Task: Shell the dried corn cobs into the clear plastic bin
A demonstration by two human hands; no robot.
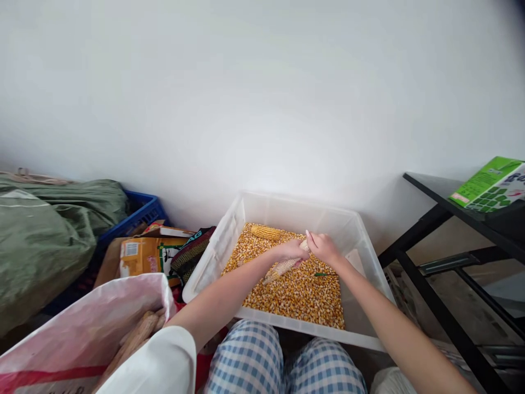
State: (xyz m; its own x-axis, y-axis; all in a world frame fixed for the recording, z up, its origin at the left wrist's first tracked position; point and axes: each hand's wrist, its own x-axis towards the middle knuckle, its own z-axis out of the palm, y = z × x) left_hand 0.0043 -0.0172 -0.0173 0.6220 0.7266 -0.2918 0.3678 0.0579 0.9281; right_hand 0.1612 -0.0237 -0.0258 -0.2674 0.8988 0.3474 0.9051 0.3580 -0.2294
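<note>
The left hand [293, 250] wraps its fingers around a pale corncob [285, 267] inside a plastic bin [295, 206] of loose kernels [295, 301]; the right hand [323, 248] curls at its upper end, grip unclear. Shelling appears in hand, calling for a firm twist.

At six o'clock: one tub [299, 212], one yellow cob [266, 232]. Five: at least one pale cob [283, 267], two hands [292, 250]. Three: one carton [490, 186]. Eight: one sack [82, 323].

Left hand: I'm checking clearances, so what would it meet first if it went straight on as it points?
The right hand, most likely: it sits just beyond the left hand, at the end of the pale cob the left holds. Any gap is unclear.
</note>
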